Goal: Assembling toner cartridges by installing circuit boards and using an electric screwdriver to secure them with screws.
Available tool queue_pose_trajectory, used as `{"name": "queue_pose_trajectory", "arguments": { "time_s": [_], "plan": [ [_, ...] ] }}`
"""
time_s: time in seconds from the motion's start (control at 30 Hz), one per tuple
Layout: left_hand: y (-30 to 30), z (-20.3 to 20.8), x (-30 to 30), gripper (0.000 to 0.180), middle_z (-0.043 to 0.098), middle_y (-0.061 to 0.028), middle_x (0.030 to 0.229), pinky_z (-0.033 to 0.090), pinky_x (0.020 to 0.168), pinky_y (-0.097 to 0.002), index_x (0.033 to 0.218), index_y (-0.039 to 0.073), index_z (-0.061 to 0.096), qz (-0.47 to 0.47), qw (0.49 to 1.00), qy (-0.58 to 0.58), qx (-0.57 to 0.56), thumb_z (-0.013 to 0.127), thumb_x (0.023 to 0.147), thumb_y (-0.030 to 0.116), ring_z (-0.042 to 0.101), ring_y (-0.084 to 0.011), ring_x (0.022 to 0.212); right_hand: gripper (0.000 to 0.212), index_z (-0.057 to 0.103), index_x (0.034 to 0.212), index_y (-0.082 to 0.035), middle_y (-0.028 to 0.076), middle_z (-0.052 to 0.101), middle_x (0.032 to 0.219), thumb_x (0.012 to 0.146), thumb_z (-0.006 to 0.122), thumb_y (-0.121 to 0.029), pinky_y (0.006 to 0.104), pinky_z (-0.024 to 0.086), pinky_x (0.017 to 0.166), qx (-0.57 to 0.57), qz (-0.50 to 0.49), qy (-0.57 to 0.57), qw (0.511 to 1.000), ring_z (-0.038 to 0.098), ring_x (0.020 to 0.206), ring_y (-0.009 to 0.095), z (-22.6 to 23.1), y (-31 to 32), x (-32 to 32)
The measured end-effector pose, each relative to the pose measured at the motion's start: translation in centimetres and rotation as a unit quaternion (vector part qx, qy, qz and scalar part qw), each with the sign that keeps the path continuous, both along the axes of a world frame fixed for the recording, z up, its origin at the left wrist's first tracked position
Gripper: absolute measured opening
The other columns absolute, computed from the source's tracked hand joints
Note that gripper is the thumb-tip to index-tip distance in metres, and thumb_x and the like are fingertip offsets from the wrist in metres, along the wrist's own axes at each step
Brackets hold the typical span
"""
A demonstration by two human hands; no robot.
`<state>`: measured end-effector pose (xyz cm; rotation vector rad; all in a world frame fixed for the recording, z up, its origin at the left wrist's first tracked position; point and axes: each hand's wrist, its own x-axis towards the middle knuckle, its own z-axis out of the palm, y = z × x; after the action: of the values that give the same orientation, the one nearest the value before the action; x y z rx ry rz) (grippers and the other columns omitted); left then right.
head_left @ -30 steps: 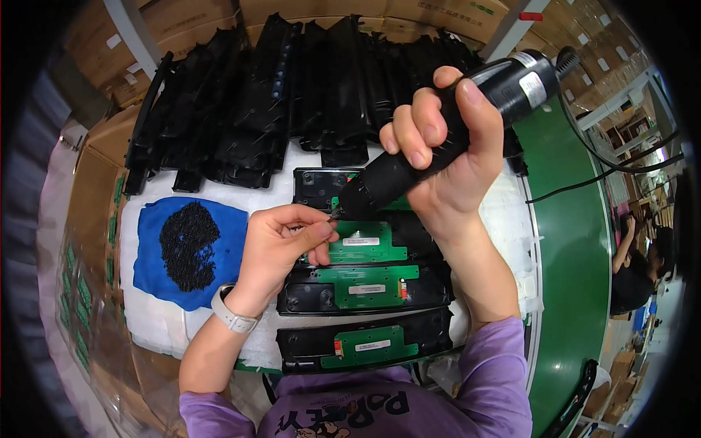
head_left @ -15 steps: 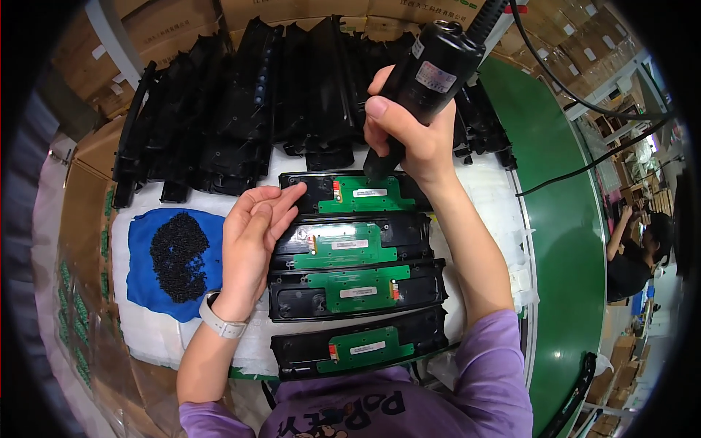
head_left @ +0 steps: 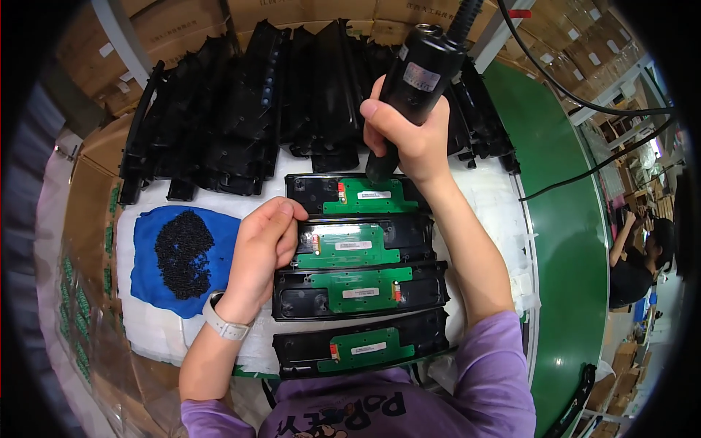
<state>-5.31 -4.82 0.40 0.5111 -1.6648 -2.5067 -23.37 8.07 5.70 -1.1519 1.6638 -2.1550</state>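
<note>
The white padded surface [head_left: 157, 332] carries everything here, with a curved green conveyor belt [head_left: 562, 241] running along its 3 o'clock side. At 12 o'clock leans a big stack of black moulded plastic housings [head_left: 248, 109]. Below it, in the centre, four long black plastic trays with green circuit boards lie in a column; the top tray [head_left: 354, 196] is the one being worked on, the second tray [head_left: 365, 244] lies just beneath it. At 9 o'clock a blue cloth [head_left: 182, 263] holds a heap of small black screws [head_left: 182, 244]. The right hand [head_left: 409, 139] is clenched around a black cordless electric screwdriver [head_left: 416, 80], held nearly upright, its tip down on the left part of the top tray's board. Half a second ago the tool hovered higher; now it has come down onto the board, so a screw seems to be going in. The left hand [head_left: 266, 244] has shifted too: loosely curled, holding nothing visible, it rests at the left end of the second tray, fingertips touching its edge, steadying the row.
</note>
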Motion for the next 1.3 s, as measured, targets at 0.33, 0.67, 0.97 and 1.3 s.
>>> {"name": "queue_pose_trajectory", "arguments": {
  "time_s": [0.33,0.67,0.97,1.3],
  "plan": [
    [0.0,-0.4,-0.1,0.010,0.066,-0.0124,0.084,0.042,0.051,-0.0184,0.097,0.001,0.055,0.038,0.998,0.012,0.046,0.053,0.093,0.011,0.052,-0.0083,0.055,0.022,0.049,0.093,-0.001,0.004,0.046,0.054,0.079,0.061,-0.013,0.0266,0.036,0.041,-0.066,0.039,-0.023,0.997,0.043,0.039,0.013,1.2,0.9,0.8],
    [1.3,0.2,0.2,0.010,0.064,-0.0048,0.075,0.038,0.052,-0.0164,0.090,0.000,0.060,-0.002,0.999,0.048,-0.026,0.060,0.089,0.011,0.051,-0.0043,0.059,0.019,0.050,0.097,-0.008,0.003,0.046,0.054,0.087,0.048,-0.023,0.0322,0.041,0.048,-0.278,0.165,-0.164,0.932,0.044,0.039,0.015,2.7,1.6,3.6],
    [1.2,-0.2,0.4,0.011,0.064,-0.0048,0.076,0.037,0.051,-0.0161,0.092,0.000,0.061,-0.009,0.999,0.042,-0.014,0.064,0.086,0.009,0.050,-0.0039,0.058,0.017,0.049,0.094,-0.009,0.002,0.045,0.054,0.087,0.049,-0.024,0.0314,0.040,0.049,-0.264,0.170,-0.187,0.931,0.044,0.040,0.014,2.5,1.5,4.2],
    [1.3,-0.7,0.5,0.019,0.063,-0.0066,0.077,0.035,0.050,-0.0162,0.094,-0.002,0.060,-0.027,0.998,0.055,0.032,0.063,0.088,0.017,0.046,-0.0048,0.053,0.016,0.048,0.089,-0.008,0.002,0.044,0.053,0.087,0.051,-0.024,0.0308,0.039,0.048,-0.246,0.140,-0.225,0.932,0.044,0.041,0.014,2.4,1.0,4.3]
  ]
}}
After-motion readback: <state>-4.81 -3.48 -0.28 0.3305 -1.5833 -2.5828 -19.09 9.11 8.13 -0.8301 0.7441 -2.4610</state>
